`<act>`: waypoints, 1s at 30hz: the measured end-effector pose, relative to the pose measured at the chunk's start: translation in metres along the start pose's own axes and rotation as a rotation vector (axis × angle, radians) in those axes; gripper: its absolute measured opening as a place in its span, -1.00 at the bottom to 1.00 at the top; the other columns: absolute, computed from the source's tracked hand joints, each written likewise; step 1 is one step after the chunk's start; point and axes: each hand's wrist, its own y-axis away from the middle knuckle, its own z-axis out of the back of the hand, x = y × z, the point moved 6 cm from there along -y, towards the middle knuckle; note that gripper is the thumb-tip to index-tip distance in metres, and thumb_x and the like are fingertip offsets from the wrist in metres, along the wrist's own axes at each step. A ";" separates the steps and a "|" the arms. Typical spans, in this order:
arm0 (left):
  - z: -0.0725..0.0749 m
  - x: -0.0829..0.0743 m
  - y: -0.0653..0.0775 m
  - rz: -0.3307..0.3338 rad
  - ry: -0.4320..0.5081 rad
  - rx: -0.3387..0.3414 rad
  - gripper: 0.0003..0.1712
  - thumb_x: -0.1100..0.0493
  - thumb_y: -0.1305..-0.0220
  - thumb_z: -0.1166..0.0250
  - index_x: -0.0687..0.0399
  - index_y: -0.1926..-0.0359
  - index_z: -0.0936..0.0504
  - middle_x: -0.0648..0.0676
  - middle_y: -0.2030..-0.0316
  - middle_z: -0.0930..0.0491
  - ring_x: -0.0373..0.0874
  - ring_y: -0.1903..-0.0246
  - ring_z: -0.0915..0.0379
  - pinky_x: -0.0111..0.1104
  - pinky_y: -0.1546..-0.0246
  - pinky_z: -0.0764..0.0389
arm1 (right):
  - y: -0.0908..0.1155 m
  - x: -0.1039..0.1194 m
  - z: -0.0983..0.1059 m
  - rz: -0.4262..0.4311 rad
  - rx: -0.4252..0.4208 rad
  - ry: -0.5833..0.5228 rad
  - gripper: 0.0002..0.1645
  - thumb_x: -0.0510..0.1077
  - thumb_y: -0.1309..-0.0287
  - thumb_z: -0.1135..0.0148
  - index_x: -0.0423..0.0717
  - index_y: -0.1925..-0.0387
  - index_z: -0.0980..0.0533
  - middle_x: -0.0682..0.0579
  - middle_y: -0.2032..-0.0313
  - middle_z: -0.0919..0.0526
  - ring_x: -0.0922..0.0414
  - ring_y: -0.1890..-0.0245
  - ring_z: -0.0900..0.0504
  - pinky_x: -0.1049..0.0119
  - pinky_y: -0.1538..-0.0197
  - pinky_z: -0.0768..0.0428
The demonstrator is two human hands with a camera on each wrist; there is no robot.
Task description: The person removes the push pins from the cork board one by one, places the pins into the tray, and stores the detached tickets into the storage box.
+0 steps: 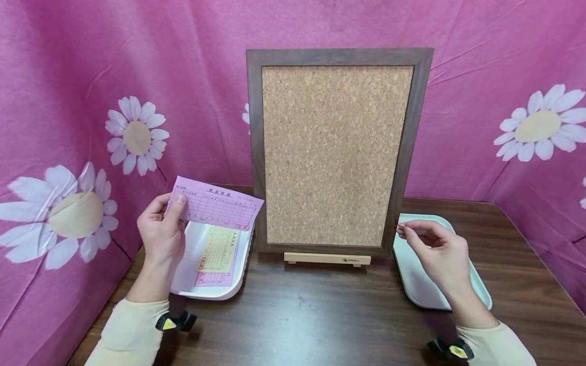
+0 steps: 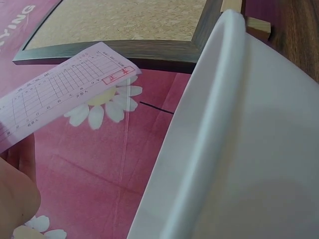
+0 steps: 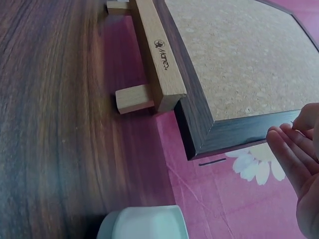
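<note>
My left hand (image 1: 162, 229) pinches a pink printed receipt slip (image 1: 215, 203) by its left end, thumb in front, above a white tray (image 1: 183, 292). The slip's free end reaches the board's left edge in the head view. Inside the tray lie a yellow slip (image 1: 220, 249) and a pink one (image 1: 212, 279) partly under it. At the board's lower right, my right hand (image 1: 437, 249) has thumb and fingertips together on a tiny pin-like thing (image 3: 293, 122), mostly hidden by the fingers. The framed cork board (image 1: 336, 152) stands upright between the hands, its cork bare.
A small wooden easel ledge (image 1: 327, 259) supports the board. Under the right hand lies a pale green tray (image 1: 416, 292). All stand on a dark wooden table (image 1: 302, 315), with a pink flowered cloth (image 1: 192, 101) behind and at the sides.
</note>
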 end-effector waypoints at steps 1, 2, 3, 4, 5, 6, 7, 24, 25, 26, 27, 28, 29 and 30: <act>0.000 0.000 0.000 0.001 0.003 0.002 -0.91 0.50 -0.34 -0.40 0.32 0.27 -0.79 0.11 0.39 -0.78 -0.20 0.41 -0.70 -0.43 0.34 -0.76 | 0.000 0.000 0.001 0.002 -0.005 0.002 -0.80 -0.62 -0.17 -0.35 -0.45 0.19 -0.73 0.44 0.26 -0.82 0.49 0.26 -0.81 0.67 0.20 -0.67; 0.000 0.000 0.000 0.002 0.007 0.005 -0.91 0.50 -0.34 -0.39 0.33 0.27 -0.79 0.11 0.38 -0.78 -0.19 0.41 -0.70 -0.42 0.33 -0.76 | 0.001 -0.001 0.002 0.004 -0.008 0.003 -0.79 -0.62 -0.17 -0.35 -0.45 0.19 -0.73 0.44 0.26 -0.82 0.49 0.26 -0.81 0.67 0.19 -0.66; 0.001 0.000 0.000 0.004 0.011 0.006 -0.91 0.50 -0.34 -0.39 0.33 0.27 -0.78 0.11 0.38 -0.78 -0.19 0.40 -0.70 -0.42 0.32 -0.75 | 0.001 -0.001 0.002 0.005 -0.010 0.002 -0.79 -0.63 -0.17 -0.35 -0.45 0.19 -0.73 0.44 0.26 -0.82 0.49 0.26 -0.81 0.67 0.19 -0.66; 0.001 0.000 -0.001 0.005 0.013 0.006 -0.91 0.50 -0.34 -0.39 0.33 0.28 -0.78 0.11 0.38 -0.78 -0.19 0.40 -0.69 -0.42 0.32 -0.75 | 0.002 -0.001 0.003 0.005 -0.011 -0.001 -0.79 -0.63 -0.16 -0.35 -0.46 0.19 -0.72 0.43 0.26 -0.82 0.49 0.26 -0.81 0.67 0.19 -0.67; 0.001 0.000 -0.001 0.008 0.010 0.006 -0.91 0.50 -0.34 -0.39 0.33 0.27 -0.78 0.11 0.37 -0.78 -0.19 0.39 -0.69 -0.42 0.31 -0.75 | 0.002 -0.002 0.004 0.003 -0.012 -0.005 -0.78 -0.64 -0.16 -0.35 -0.47 0.19 -0.72 0.43 0.26 -0.82 0.48 0.26 -0.81 0.66 0.19 -0.67; 0.001 0.000 -0.001 0.011 0.005 0.006 -0.92 0.49 -0.34 -0.39 0.33 0.27 -0.78 0.11 0.37 -0.78 -0.19 0.39 -0.69 -0.42 0.31 -0.75 | 0.003 -0.002 0.004 0.000 -0.013 -0.006 -0.78 -0.64 -0.15 -0.35 -0.47 0.18 -0.72 0.43 0.26 -0.82 0.48 0.26 -0.81 0.66 0.18 -0.67; 0.001 0.001 -0.002 0.013 -0.002 0.004 -0.93 0.49 -0.34 -0.41 0.33 0.27 -0.78 0.10 0.37 -0.78 -0.19 0.39 -0.69 -0.42 0.31 -0.75 | 0.003 -0.003 0.005 -0.001 -0.012 -0.003 -0.78 -0.64 -0.15 -0.35 -0.47 0.18 -0.72 0.44 0.26 -0.82 0.49 0.26 -0.81 0.66 0.18 -0.67; 0.008 0.000 -0.012 0.020 -0.169 -0.058 -0.88 0.48 -0.38 -0.37 0.24 0.22 -0.77 0.02 0.49 -0.74 -0.30 0.56 -0.60 -0.55 0.54 -0.61 | 0.006 -0.018 0.022 -0.116 -0.022 0.085 -0.83 -0.56 -0.21 -0.38 -0.43 0.17 -0.73 0.55 0.31 -0.79 0.56 0.31 -0.77 0.69 0.40 -0.57; 0.008 0.000 -0.013 0.020 -0.180 -0.050 -0.87 0.48 -0.38 -0.37 0.24 0.22 -0.78 0.01 0.50 -0.73 -0.31 0.57 -0.60 -0.56 0.54 -0.60 | 0.006 -0.019 0.023 -0.128 -0.025 0.088 -0.83 -0.56 -0.21 -0.38 -0.43 0.17 -0.73 0.54 0.32 -0.79 0.55 0.32 -0.78 0.69 0.39 -0.58; 0.008 0.000 -0.014 0.023 -0.198 -0.043 -0.87 0.48 -0.37 -0.38 0.22 0.23 -0.78 0.00 0.51 -0.73 -0.31 0.59 -0.60 -0.56 0.56 -0.59 | 0.006 -0.020 0.025 -0.139 -0.028 0.088 -0.83 -0.56 -0.21 -0.38 -0.43 0.17 -0.73 0.53 0.33 -0.79 0.55 0.32 -0.78 0.69 0.37 -0.59; 0.007 -0.001 -0.014 0.024 -0.215 -0.034 -0.86 0.48 -0.37 -0.38 0.21 0.23 -0.79 -0.01 0.52 -0.73 -0.32 0.59 -0.60 -0.57 0.56 -0.60 | 0.007 -0.021 0.026 -0.149 -0.031 0.086 -0.83 -0.56 -0.21 -0.38 -0.43 0.16 -0.73 0.52 0.33 -0.80 0.54 0.32 -0.78 0.68 0.35 -0.60; 0.007 -0.001 -0.015 0.025 -0.230 -0.027 -0.86 0.47 -0.37 -0.39 0.20 0.23 -0.79 -0.01 0.52 -0.73 -0.32 0.59 -0.62 -0.56 0.55 -0.62 | 0.007 -0.023 0.026 -0.158 -0.035 0.083 -0.83 -0.56 -0.21 -0.38 -0.44 0.16 -0.72 0.51 0.33 -0.80 0.53 0.33 -0.78 0.68 0.34 -0.61; 0.006 -0.001 -0.016 0.026 -0.242 -0.022 -0.86 0.47 -0.37 -0.40 0.19 0.22 -0.79 -0.02 0.52 -0.73 -0.31 0.58 -0.63 -0.55 0.53 -0.65 | 0.007 -0.024 0.027 -0.164 -0.037 0.082 -0.83 -0.56 -0.21 -0.38 -0.45 0.16 -0.72 0.50 0.33 -0.80 0.53 0.32 -0.78 0.69 0.32 -0.62; 0.006 -0.001 -0.016 0.028 -0.250 -0.017 -0.87 0.46 -0.37 -0.40 0.18 0.22 -0.80 -0.02 0.51 -0.74 -0.31 0.57 -0.65 -0.53 0.51 -0.69 | 0.007 -0.025 0.028 -0.168 -0.038 0.080 -0.83 -0.57 -0.21 -0.38 -0.46 0.16 -0.72 0.50 0.32 -0.80 0.53 0.32 -0.78 0.69 0.29 -0.63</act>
